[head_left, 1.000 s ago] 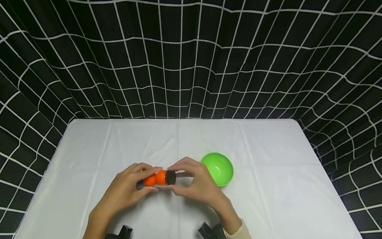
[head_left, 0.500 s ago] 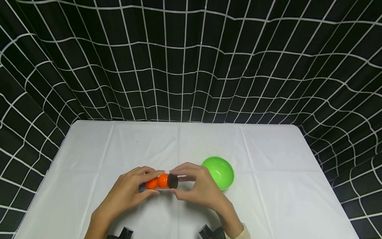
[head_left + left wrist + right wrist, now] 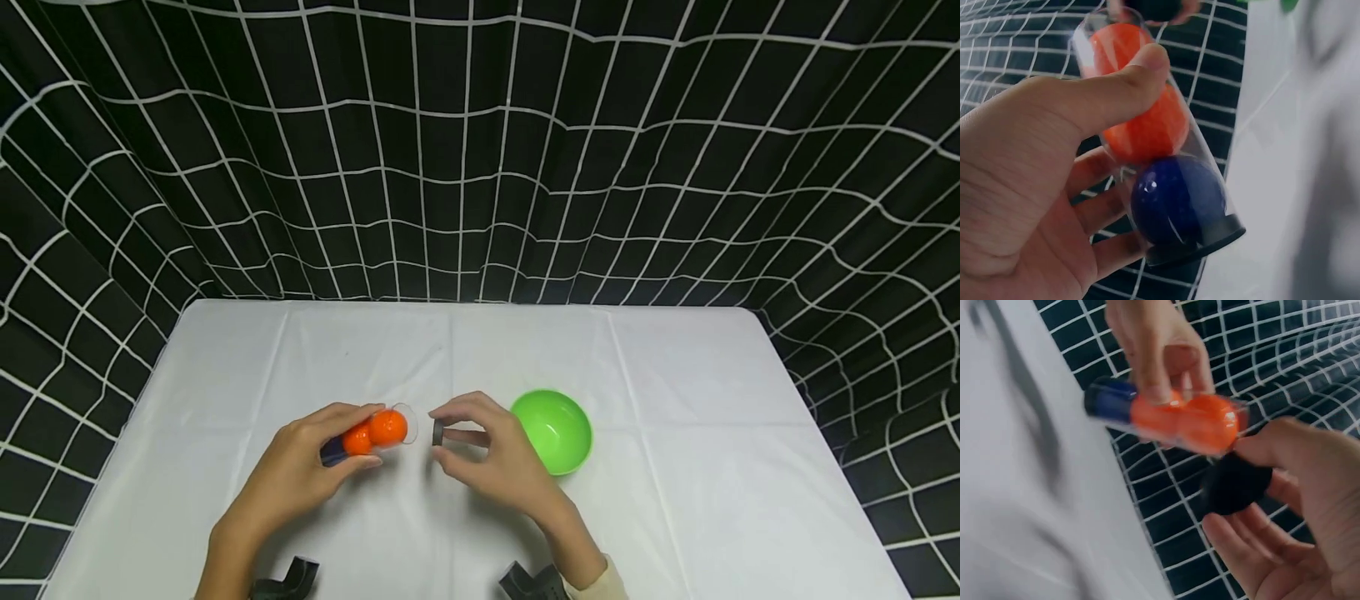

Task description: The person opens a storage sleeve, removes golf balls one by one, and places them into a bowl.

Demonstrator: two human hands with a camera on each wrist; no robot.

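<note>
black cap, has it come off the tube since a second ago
Yes. The black cap, pinched by the right hand, now sits apart from the tube, closer to the green bowl.

A green bowl (image 3: 555,429) sits on my white-clothed counter (image 3: 675,400), at about three o'clock. Black cloth with a white grid (image 3: 480,150) hangs at twelve.

Left hand (image 3: 300,467) curled, right hand (image 3: 491,454) seemingly pinching (apart, forearms converging).

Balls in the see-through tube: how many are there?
3. Two orange balls sit toward the open end of the tube; one blue ball sits at its capped bottom. None seem hidden.
</note>
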